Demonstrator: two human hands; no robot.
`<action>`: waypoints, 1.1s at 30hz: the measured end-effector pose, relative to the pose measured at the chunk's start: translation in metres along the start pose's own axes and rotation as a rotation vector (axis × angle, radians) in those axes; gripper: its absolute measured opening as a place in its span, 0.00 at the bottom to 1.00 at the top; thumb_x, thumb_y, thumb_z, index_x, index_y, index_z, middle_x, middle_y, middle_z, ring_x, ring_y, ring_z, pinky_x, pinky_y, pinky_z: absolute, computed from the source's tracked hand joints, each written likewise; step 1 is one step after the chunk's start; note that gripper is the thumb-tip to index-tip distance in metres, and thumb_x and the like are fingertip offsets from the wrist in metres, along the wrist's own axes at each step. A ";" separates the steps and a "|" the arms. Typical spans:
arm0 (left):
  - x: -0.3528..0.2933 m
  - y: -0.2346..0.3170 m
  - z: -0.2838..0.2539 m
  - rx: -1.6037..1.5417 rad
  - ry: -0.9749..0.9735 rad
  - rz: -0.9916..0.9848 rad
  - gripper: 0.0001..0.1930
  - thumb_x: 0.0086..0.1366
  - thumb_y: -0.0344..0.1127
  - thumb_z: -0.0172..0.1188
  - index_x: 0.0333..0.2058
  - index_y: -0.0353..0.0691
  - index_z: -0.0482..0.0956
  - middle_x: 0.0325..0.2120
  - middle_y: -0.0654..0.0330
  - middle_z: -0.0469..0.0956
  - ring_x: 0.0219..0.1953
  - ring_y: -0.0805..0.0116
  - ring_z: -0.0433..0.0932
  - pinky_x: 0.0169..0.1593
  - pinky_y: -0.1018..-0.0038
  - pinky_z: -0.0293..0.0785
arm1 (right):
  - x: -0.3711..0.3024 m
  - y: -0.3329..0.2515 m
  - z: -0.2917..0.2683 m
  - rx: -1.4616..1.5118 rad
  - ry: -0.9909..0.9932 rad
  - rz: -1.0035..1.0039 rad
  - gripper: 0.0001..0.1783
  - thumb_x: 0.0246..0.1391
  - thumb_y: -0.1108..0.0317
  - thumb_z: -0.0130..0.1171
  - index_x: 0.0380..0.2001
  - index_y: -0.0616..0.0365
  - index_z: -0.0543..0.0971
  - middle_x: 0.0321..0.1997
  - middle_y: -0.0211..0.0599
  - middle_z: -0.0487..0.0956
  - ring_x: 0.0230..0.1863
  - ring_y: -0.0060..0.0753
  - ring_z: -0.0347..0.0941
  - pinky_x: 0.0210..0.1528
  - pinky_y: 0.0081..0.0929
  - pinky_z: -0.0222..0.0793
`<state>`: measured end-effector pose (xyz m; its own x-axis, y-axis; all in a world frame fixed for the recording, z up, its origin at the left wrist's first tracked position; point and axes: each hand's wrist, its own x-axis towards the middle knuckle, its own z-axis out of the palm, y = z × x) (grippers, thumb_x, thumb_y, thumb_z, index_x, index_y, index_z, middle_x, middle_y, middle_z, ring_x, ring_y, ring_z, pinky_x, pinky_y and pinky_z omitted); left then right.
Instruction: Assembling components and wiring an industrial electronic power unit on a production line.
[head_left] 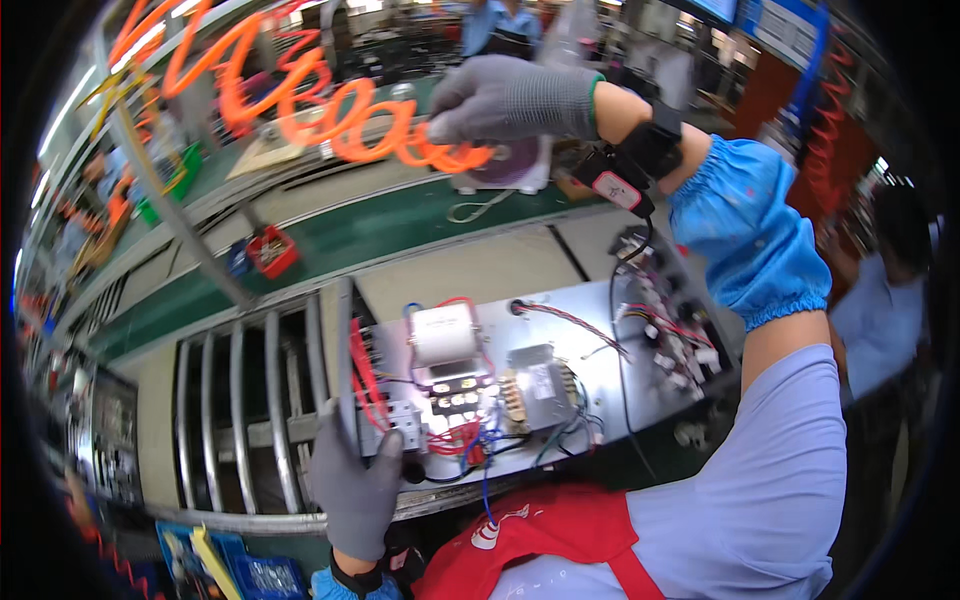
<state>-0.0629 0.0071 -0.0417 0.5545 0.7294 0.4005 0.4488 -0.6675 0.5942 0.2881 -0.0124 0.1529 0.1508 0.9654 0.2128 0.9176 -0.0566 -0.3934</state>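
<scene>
My right hand [500, 98], in a grey glove, is raised over the far side of the bench. Its curled fingers close at the lower end of an orange coiled hose [360, 135]; the palm side is hidden. My left hand [358, 490], also gloved, grips the near left edge of a metal chassis [505, 340], thumb on the end plate. On the chassis sit a white cylindrical part [443, 335], a transformer [540, 390] and a lit terminal block [460, 397]. Red and blue wires [462, 440] run between them.
Left of the chassis are metal roller bars [240, 415]. Wire bundles [675, 335] crowd its right end. Beyond lie a green bench strip [340, 245], a red bin [272, 252] and a purple-and-white spool [515, 165]. A person [880, 300] is at the right.
</scene>
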 end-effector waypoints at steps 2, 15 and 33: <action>-0.004 -0.004 0.001 -0.096 -0.060 -0.103 0.37 0.53 0.35 0.67 0.59 0.27 0.62 0.50 0.40 0.73 0.54 0.47 0.74 0.56 0.64 0.69 | -0.053 -0.023 -0.014 0.058 0.071 -0.111 0.19 0.51 0.55 0.62 0.37 0.60 0.84 0.26 0.33 0.80 0.28 0.23 0.77 0.33 0.22 0.74; -0.013 0.008 0.002 -0.346 0.063 0.155 0.17 0.61 0.25 0.58 0.49 0.27 0.74 0.43 0.49 0.76 0.45 0.58 0.76 0.52 0.66 0.71 | -0.404 0.081 0.027 0.276 0.482 1.012 0.17 0.57 0.60 0.60 0.43 0.62 0.80 0.26 0.30 0.78 0.25 0.18 0.72 0.29 0.19 0.69; -0.018 0.042 0.051 0.329 0.386 -0.181 0.22 0.57 0.32 0.52 0.51 0.33 0.77 0.42 0.48 0.81 0.38 0.59 0.79 0.44 0.68 0.74 | -0.470 0.449 0.214 -0.444 -0.198 1.290 0.15 0.49 0.62 0.58 0.39 0.54 0.82 0.45 0.43 0.80 0.49 0.43 0.75 0.49 0.39 0.70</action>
<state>-0.0184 -0.0420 -0.0594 0.1773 0.7980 0.5760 0.7436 -0.4920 0.4527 0.5503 -0.4373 -0.3154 0.9566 0.1851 -0.2251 0.2138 -0.9706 0.1108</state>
